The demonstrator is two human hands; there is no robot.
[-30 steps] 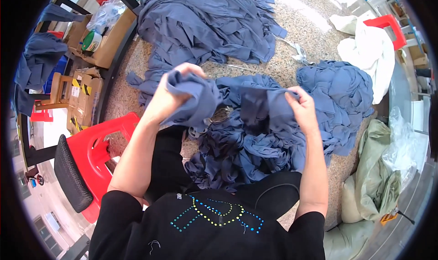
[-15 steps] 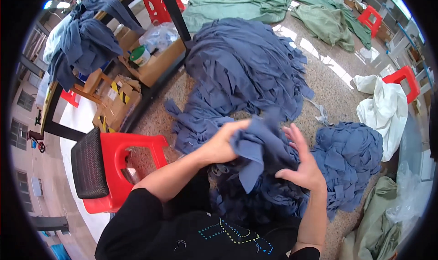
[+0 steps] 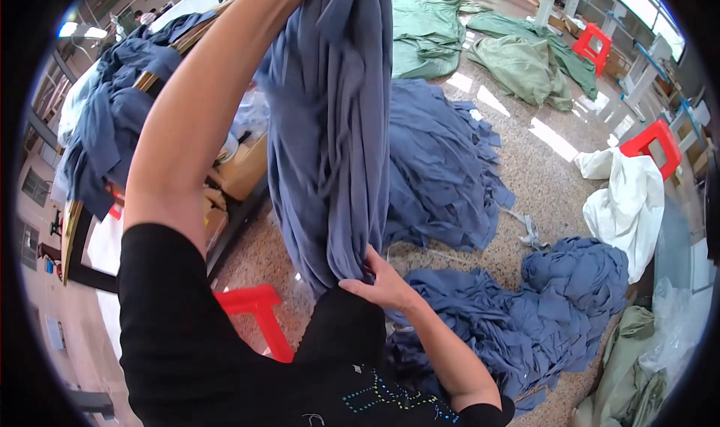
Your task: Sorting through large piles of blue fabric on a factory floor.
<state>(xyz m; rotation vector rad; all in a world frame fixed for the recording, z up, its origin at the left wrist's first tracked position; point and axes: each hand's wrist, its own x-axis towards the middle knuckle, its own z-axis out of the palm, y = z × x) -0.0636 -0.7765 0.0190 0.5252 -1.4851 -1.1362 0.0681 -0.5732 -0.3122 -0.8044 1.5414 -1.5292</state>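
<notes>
Slate-blue, long draped cloth (image 3: 337, 142) hangs by a black-trousered leg (image 3: 345, 323), long axis pretty much vertical, low end pointing down. Right hand (image 3: 381, 283) grips near that end; left hand's out of frame, can't tell.

Raised blue-grey cloth (image 3: 330, 149): top is cut off by the upper edge, left margin blurs partway up; left hand lies out of sight above it; right hand (image 3: 381, 283), at the cloth's lower end, has fingers partly hidden by folds, so closure is unclear; cloth pile (image 3: 442, 164) behind it is covered at left; red stool (image 3: 255, 299), below left of it, is mostly hidden by the black shirt (image 3: 180, 314).
</notes>
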